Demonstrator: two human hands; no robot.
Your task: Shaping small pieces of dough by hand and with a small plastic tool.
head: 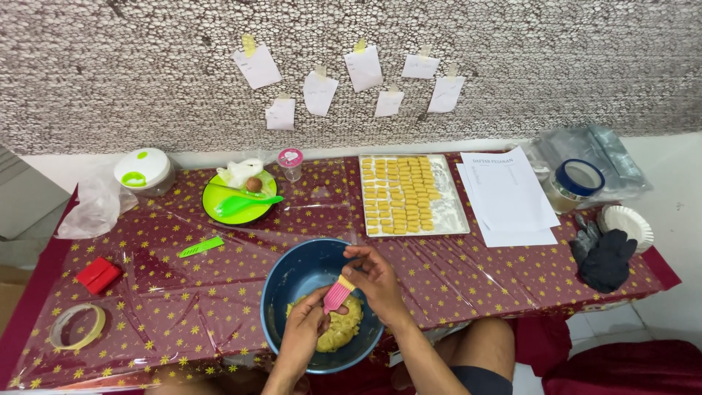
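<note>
Low in the centre of the frame, the pink silicone brush (pixel 337 294) shows its pink grooved handle end and a pale yellowish tip pointing up; it is pinched from both sides, the left hand (pixel 306 330) closed on its lower end and the right hand (pixel 375 278) curled on its upper end. It hangs over the blue bowl (pixel 284 287), which holds a lump of yellow dough (pixel 344 325) at its bottom. Up and to the right, the white tray (pixel 452 212) carries rows of small yellow pieces (pixel 401 194). To the upper left, the green plate (pixel 243 212) holds a brown egg (pixel 254 183), a green spatula (pixel 247 202) and crumpled white wrap (pixel 241 171). At the right edge sits a blue-rimmed jar (pixel 576 183); its contents cannot be made out
</note>
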